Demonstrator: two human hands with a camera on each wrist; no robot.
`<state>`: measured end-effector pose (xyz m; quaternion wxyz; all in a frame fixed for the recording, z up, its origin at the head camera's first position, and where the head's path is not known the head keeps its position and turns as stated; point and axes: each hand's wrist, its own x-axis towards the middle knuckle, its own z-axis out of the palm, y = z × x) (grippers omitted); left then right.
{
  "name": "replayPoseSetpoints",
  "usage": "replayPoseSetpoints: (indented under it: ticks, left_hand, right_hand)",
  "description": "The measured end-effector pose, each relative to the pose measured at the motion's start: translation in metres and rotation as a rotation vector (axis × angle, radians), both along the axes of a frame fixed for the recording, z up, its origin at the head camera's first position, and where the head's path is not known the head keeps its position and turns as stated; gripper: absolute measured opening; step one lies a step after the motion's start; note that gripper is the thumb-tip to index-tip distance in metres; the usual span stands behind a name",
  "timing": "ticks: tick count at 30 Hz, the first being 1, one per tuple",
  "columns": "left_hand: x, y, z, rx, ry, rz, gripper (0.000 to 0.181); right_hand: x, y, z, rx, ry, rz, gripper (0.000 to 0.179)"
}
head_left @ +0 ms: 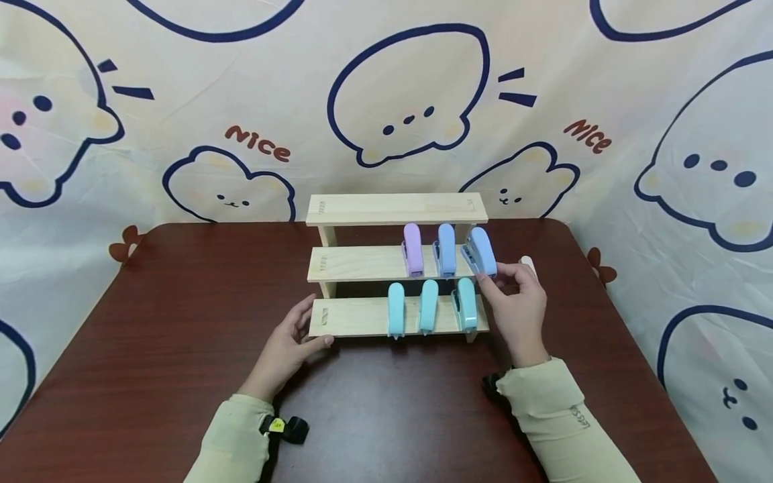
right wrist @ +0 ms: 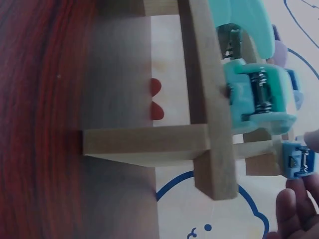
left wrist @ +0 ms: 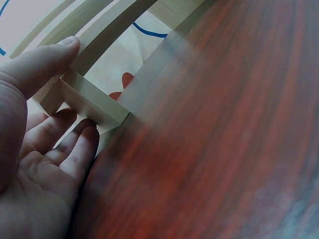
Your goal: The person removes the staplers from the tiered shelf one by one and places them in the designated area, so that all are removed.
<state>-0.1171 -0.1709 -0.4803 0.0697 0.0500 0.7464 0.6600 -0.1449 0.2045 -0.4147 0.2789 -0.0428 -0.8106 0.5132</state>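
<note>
Sitting between right-hand fingers (head_left: 494, 292) is a blue stapler (head_left: 482, 251).

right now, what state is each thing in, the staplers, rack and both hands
Wooden rack, standing upright
Purple stapler, on middle tier, not held
Left blue stapler, on middle tier, not held
Right blue stapler, tilted, held
Three turquoise staplers, on bottom tier, not held
Left hand, holding bottom tier's left end
Right hand, pinching right blue stapler

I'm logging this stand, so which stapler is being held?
The blue stapler at the right end of the middle shelf: the right hand holds it, while no hand touches the purple one, the other blue one or the three teal ones.
</note>
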Motion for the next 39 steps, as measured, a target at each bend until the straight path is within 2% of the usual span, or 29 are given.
replayPoseSetpoints:
  ticks: [5,15,29,39]
  left_hand:
    - [-0.001,0.000,-0.001,0.007,0.003,0.004,0.093]
    - [0.000,-0.001,0.001,-0.017,0.009,0.002,0.093]
    - [-0.001,0.002,0.000,-0.001,0.003,-0.001,0.092]
    - [-0.001,0.001,-0.001,0.009,0.004,-0.006,0.092]
  right_hand:
    - [0.000,0.001,-0.005,-0.026,0.049,-0.019,0.026]
    - [0.003,0.007,-0.008,-0.087,0.082,-0.018,0.024]
    - [0.011,0.020,-0.008,-0.112,0.104,-0.058,0.025]
    - [0.016,0.032,-0.013,-0.104,0.072,-0.137,0.027]
